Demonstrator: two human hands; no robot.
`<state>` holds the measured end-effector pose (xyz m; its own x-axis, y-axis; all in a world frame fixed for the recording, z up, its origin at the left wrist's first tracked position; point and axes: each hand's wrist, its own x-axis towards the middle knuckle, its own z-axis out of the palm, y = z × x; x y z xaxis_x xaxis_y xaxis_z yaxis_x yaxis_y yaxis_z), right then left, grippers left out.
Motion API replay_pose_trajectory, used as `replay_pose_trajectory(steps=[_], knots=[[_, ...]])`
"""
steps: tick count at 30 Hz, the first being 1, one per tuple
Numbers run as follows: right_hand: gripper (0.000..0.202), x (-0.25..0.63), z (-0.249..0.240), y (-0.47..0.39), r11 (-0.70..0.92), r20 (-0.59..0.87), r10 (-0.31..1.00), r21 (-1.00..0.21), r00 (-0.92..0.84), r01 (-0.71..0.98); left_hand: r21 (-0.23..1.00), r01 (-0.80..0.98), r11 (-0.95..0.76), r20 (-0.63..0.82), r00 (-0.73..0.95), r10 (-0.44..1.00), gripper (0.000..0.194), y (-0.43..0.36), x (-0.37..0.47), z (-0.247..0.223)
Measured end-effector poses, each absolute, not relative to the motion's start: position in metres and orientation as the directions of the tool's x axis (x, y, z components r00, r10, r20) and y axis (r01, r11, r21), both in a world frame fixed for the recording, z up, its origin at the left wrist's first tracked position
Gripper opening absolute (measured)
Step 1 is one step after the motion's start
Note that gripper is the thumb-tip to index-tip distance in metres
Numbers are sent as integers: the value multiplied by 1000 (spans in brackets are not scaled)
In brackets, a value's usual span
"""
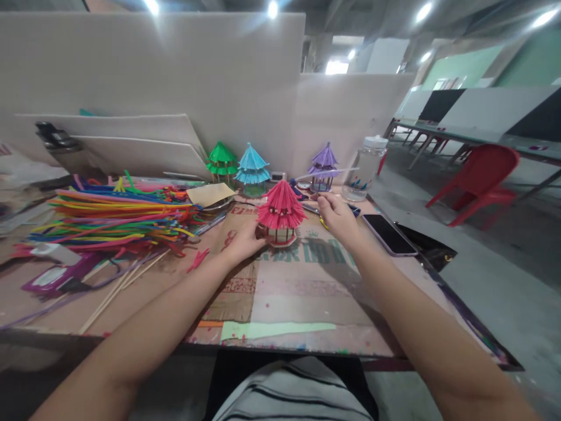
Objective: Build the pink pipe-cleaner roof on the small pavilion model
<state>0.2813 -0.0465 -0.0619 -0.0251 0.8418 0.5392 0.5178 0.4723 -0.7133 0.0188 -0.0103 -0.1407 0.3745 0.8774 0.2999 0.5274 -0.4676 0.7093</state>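
A small model pavilion (281, 213) with a two-tiered pink-red roof stands upright on the table in front of me. My left hand (249, 238) grips its base from the left side, thumb and fingers at the lower edge. To the right of the model, my right hand (335, 215) is closed in a pinch over the table; what lies between its fingertips is too small to make out. Scissors (312, 209) lie partly under that hand, with a bit of yellow beside them. Just beyond, a long translucent stick (328, 173) crosses in front of a purple pavilion (325, 161).
Green (222, 161) and light blue pavilions (251, 166) stand at the back. Left lie a heap of coloured pipe cleaners (118, 210), a purple tool (65, 278) and wooden sticks (116, 289). Right are a phone (389, 235) and a clear jar (366, 166). A red chair (480, 181) stands beyond.
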Motion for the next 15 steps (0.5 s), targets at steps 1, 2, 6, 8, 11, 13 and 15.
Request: replay_pose_trajectory(steps=[1, 2, 6, 8, 11, 13, 15], knots=[[48, 281, -68, -51, 461, 532, 847, -719, -14, 520, 707, 527, -472, 303, 377, 875, 29, -11, 18, -140], [47, 281, -73, -56, 445, 518, 855, -730, -4, 518, 708, 521, -477, 305, 383, 872, 32, -11, 19, -140], [48, 275, -87, -77, 381, 441, 898, -773, -3, 506, 720, 491, -491, 302, 415, 858, 37, -15, 19, -137], [46, 267, -91, -86, 381, 433, 901, -770, -20, 512, 720, 478, -503, 306, 431, 849, 39, -14, 18, -138], [37, 256, -91, -97, 397, 447, 894, -738, -46, 545, 715, 475, -513, 308, 445, 841, 38, -10, 15, -143], [35, 253, -89, -101, 402, 455, 889, -712, -57, 575, 702, 504, -504, 304, 427, 852, 36, -8, 14, -145], [36, 254, -85, -103, 401, 464, 884, -689, -57, 604, 685, 540, -490, 301, 402, 865, 37, -8, 13, -144]])
